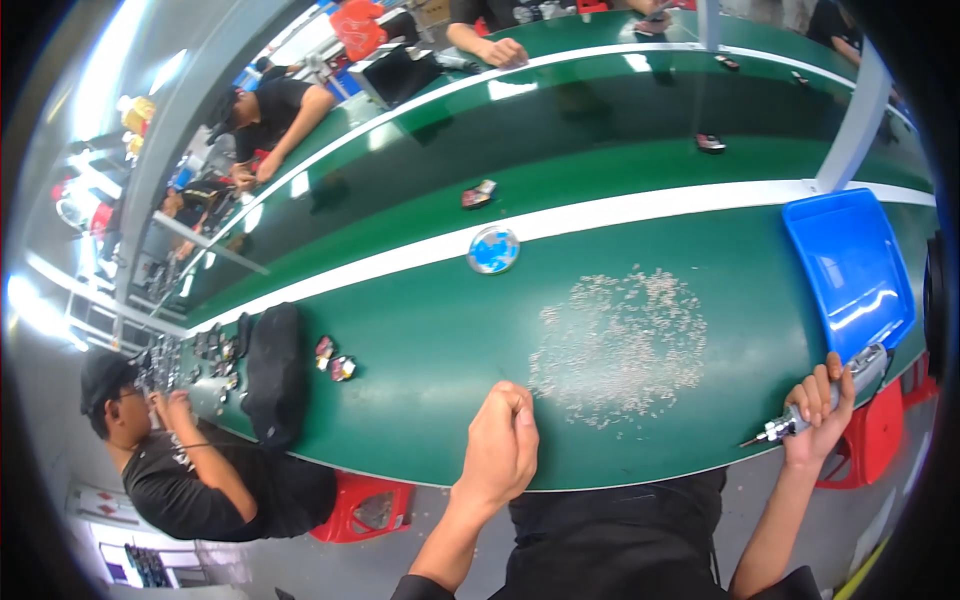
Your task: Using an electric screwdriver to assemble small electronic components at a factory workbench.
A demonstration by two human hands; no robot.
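My left hand (502,440) is closed, its fingers curled in, over the front edge of the green table (420,400). Whatever may be inside it is hidden. Just beyond it lies a wide scatter of tiny metal pieces (625,345), perhaps screws, too small to name for certain. At the right, my right hand (820,415) is wrapped round a grey power screwdriver (862,368). The tool slants down to the left, and its thin bit ends close to the table's front edge.
A blue plastic tray (850,260) lies at the right. Near the white rail stands a round tin (493,250) with blue contents. Small dark-red parts (335,360) and a black bag (275,375) lie to the left. A co-worker (180,450) sits there. More parts (479,194) rest beyond the rail.
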